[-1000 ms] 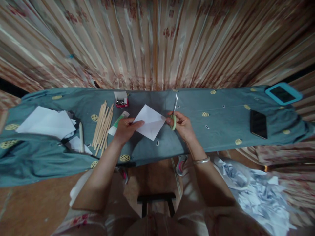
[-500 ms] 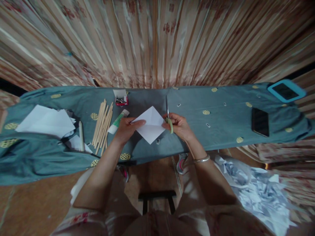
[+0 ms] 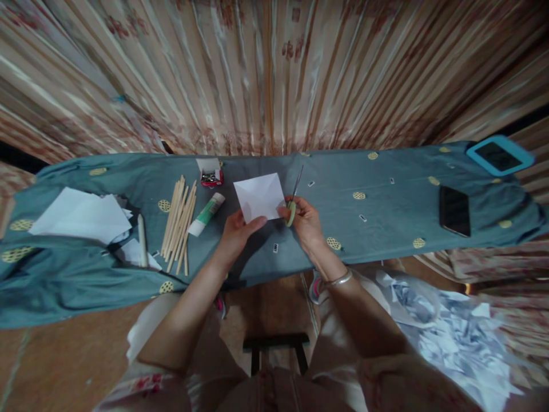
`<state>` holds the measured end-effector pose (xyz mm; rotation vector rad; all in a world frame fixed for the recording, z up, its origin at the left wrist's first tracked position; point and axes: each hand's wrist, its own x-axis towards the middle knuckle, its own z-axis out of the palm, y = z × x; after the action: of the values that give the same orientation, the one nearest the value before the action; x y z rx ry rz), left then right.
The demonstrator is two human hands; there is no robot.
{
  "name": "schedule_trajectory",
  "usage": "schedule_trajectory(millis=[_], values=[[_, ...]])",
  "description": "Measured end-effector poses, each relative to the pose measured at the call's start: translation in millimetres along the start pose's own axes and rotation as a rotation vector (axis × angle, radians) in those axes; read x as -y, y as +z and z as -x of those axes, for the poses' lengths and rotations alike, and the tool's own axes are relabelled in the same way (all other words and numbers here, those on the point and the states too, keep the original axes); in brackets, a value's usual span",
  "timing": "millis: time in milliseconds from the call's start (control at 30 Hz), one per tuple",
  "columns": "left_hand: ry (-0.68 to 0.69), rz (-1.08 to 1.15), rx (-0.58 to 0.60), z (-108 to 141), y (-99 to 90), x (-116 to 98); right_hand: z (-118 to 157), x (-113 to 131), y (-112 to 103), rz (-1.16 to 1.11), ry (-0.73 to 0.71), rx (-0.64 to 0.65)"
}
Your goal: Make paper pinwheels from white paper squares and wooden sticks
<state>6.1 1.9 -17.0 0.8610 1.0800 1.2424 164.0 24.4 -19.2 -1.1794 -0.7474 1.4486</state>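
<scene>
A white, creased square of paper (image 3: 261,196) is held above the cloth-covered table. My left hand (image 3: 238,233) grips its lower left edge, thumb on top. My right hand (image 3: 305,220) pinches the lower right corner and also holds scissors (image 3: 291,212) with pale green handles, their blades pointing up and away. Left of my left hand lies a green and white tube (image 3: 206,214), beside a bundle of thin wooden sticks (image 3: 179,220). An open red and white box (image 3: 211,175) of small metal pieces stands behind the tube.
White sheets (image 3: 81,216) and a pale stick-like item (image 3: 142,240) lie at the left of the teal cloth (image 3: 386,200). A dark phone (image 3: 454,212) and a blue-framed tablet (image 3: 500,155) are at the right. Below right is a bag of paper scraps (image 3: 463,337); a dark stool (image 3: 275,342) stands below.
The paper has turned from a diamond to a nearly level square and moved slightly away. My left hand has shifted right and nearer me. The scissors have tilted to the right.
</scene>
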Motion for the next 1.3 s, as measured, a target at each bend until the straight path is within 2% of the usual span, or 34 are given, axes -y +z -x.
schedule_trajectory(millis=[167,267,533,733,933,1067,1300], values=[[0.010,-0.112,-0.216,0,7.7,12,3,-7,8,-0.013,0.009,0.025],[0.023,-0.118,-0.271,-4,6.5,16,3,-12,10,-0.015,0.023,0.031],[0.020,-0.079,-0.305,-6,8.0,13,4,-20,10,0.026,0.035,0.128],[0.087,-0.139,-0.327,-15,-4.5,2,14,-10,10,0.039,0.092,0.209],[0.178,-0.177,-0.391,-23,-19.7,-10,28,4,0,0.145,0.189,0.423],[0.227,-0.169,-0.391,-26,-22.6,-10,30,-1,-6,0.239,0.214,0.541],[0.179,-0.294,-0.372,-20,-18.9,-12,29,-10,-7,0.261,0.213,0.549]])
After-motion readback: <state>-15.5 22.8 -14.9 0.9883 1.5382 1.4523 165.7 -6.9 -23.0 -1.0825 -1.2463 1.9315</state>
